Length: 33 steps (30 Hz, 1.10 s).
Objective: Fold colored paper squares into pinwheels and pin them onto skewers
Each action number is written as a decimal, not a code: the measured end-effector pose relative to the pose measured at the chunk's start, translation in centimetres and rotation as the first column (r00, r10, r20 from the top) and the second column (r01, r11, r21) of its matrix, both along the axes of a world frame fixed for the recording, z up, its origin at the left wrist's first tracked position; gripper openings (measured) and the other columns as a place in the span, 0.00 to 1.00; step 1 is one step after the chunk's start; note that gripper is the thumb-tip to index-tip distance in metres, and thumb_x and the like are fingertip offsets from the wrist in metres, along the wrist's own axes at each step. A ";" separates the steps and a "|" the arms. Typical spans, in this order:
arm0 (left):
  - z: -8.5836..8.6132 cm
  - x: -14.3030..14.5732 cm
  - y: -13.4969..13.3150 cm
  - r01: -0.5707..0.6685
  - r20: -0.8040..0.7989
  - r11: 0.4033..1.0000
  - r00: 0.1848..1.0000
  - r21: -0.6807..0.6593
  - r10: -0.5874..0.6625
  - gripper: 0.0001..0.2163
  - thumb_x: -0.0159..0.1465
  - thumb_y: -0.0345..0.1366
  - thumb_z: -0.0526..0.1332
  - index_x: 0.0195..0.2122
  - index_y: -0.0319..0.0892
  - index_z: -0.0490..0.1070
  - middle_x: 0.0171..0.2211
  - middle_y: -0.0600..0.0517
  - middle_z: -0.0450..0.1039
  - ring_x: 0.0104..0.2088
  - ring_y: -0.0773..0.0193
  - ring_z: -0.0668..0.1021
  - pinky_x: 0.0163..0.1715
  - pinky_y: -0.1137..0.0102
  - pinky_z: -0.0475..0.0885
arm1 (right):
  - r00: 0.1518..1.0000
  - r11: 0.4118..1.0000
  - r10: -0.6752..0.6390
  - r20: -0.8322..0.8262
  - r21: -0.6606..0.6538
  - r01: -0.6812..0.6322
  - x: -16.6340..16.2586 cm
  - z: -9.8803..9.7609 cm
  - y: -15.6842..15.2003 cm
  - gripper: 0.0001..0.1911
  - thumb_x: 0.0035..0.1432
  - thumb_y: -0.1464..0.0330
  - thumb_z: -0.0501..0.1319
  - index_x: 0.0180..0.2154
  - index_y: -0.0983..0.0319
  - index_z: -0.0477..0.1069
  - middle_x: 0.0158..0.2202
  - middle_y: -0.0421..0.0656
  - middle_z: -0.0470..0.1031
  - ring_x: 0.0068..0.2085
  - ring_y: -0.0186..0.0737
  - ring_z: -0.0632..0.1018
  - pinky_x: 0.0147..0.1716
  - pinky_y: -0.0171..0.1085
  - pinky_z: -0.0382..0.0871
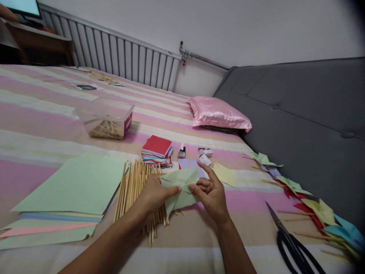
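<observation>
Between my two hands is a pale green paper pinwheel [179,199], its corners folded in toward the middle. My left hand [156,192] grips its left side, the thumb pressing near the centre. My right hand [210,190] pinches the right side with thumb and curled fingers, while the index finger points up. Under and beside my left hand lie several thin wooden sticks [132,179]. Just beyond the pinwheel are a lilac paper square [189,163] and a pale yellow paper square [225,174]. A stack of small coloured squares [156,146], red on top, sits behind the sticks.
Large coloured sheets [71,186] lie at the left. A clear plastic box [105,118] holds more sticks. Small boxes [205,155] lie ahead, near a pink pillow [219,114]. Black-handled scissors [288,236] and finished pinwheels on sticks [319,211] lie at the right, by the grey headboard [299,95].
</observation>
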<state>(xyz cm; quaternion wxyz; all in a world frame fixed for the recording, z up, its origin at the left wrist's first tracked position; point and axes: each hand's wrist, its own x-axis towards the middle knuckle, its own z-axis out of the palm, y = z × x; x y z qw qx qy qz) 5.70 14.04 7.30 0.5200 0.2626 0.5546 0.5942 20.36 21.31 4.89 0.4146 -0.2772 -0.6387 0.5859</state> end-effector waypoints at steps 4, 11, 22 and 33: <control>-0.1 0.0 0.1 0.003 0.000 1.000 1.000 0.005 -0.003 0.13 0.40 0.30 0.70 0.30 0.32 0.77 0.26 0.44 0.78 0.24 0.60 0.77 0.26 0.69 0.71 | 1.000 1.000 -0.012 0.003 0.007 0.012 0.0 0.0 0.0 0.30 0.53 0.67 0.63 0.56 0.60 0.56 0.18 0.31 0.68 0.20 0.28 0.69 0.22 0.28 0.65; 0.1 -0.1 -0.1 -0.028 0.101 0.999 0.994 -0.015 0.029 0.16 0.40 0.27 0.70 0.33 0.31 0.76 0.28 0.43 0.79 0.23 0.60 0.77 0.27 0.67 0.72 | 0.998 0.992 -0.059 0.005 0.107 0.059 -0.1 0.1 0.2 0.23 0.58 0.65 0.57 0.55 0.58 0.58 0.27 0.39 0.76 0.26 0.32 0.74 0.28 0.32 0.70; 0.6 -1.4 0.3 -0.217 0.336 0.976 0.918 -0.021 0.212 0.15 0.48 0.23 0.65 0.39 0.31 0.72 0.28 0.43 0.79 0.24 0.60 0.78 0.29 0.68 0.74 | 0.998 0.832 -0.048 0.051 0.554 0.012 1.2 -0.1 -0.3 0.18 0.50 0.78 0.58 0.42 0.57 0.72 0.24 0.37 0.73 0.23 0.32 0.72 0.24 0.33 0.68; 0.7 -0.4 -0.1 -0.176 0.353 0.984 0.923 0.038 0.152 0.12 0.48 0.22 0.64 0.35 0.31 0.75 0.27 0.44 0.79 0.24 0.62 0.77 0.26 0.71 0.73 | 0.983 0.785 -0.003 0.182 0.610 -0.110 0.0 0.3 -0.5 0.08 0.48 0.73 0.66 0.33 0.59 0.78 0.24 0.41 0.79 0.24 0.33 0.75 0.25 0.31 0.68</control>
